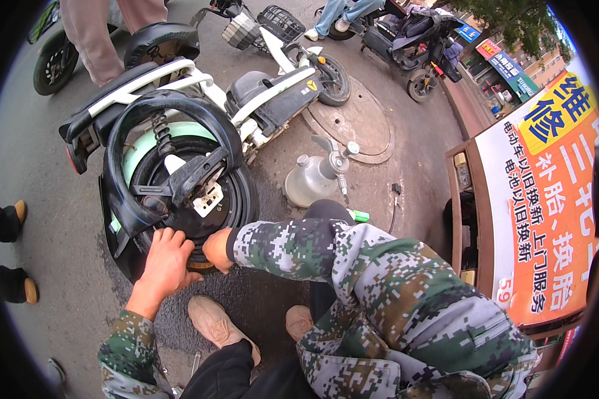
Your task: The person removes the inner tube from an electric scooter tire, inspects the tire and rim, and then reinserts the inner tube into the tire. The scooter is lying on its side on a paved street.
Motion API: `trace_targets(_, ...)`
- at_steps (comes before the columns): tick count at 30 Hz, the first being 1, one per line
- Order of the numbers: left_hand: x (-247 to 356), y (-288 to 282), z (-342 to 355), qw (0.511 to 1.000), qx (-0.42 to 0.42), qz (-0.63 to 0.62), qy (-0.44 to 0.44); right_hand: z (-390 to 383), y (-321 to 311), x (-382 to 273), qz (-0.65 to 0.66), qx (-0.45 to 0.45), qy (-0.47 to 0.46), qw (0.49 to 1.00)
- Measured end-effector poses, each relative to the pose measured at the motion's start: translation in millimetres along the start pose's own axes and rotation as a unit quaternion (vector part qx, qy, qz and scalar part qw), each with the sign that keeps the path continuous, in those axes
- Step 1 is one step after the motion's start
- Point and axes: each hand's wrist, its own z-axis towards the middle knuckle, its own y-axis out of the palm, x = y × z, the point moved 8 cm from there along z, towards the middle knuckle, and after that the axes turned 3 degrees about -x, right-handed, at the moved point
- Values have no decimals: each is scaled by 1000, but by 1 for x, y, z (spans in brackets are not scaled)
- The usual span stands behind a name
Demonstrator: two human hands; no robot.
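**Two hands on a scooter's rear tyre**

Both hands of the person crouching on the pavement sit at the lower rim of the rear wheel [193, 193] of a white and black electric scooter [246, 100] that lies tipped on its side. The left hand [168, 259] lies flat on the black tyre [243, 199], fingers together and curled over its edge, pressing against the rubber rather than pinching anything. The right hand [217, 249] is just beside it, touching the same stretch of tyre; its fingers are tucked behind the rubber, so I cannot tell how they are gripping. Both sleeves are a pixelled camouflage pattern, and the right forearm comes in across the person's raised knee.

A loose black inner tube [173, 110] loops over the upper half of the wheel, arching past the shock spring and a pale green mudguard [136, 149]. The hub with its bare metal bracket shows at the wheel's middle.

Near the wheel, on the right, a clear plastic pump-top jug [316, 176] stands upright on the asphalt, just beside a round manhole cover [359, 123]. The person's tan shoes [213, 322] are planted below the wheel. At far right stands an orange and white sign board [546, 199]. Another parked scooter [416, 43] is at the top, with someone's legs in jeans near it, and a bystander's trousers [103, 30] at upper left.
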Motion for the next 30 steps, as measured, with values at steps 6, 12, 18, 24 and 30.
trace_targets(6,24,8,-2,998,21,-45,42,-7,14,52,-83,27,54,995)
trace_targets(12,3,9,-4,999,19,12,-28,-14,13,69,-181,51,40,981)
trace_targets(18,12,-8,-7,996,75,-51,18,-19,9,60,-145,-119,51,981)
trace_targets(24,12,-14,-12,994,75,-79,12,-26,-14,8,53,-116,-45,991)
trace_targets(30,9,-10,-11,996,55,-70,-7,-29,-33,-8,180,3,-48,982)
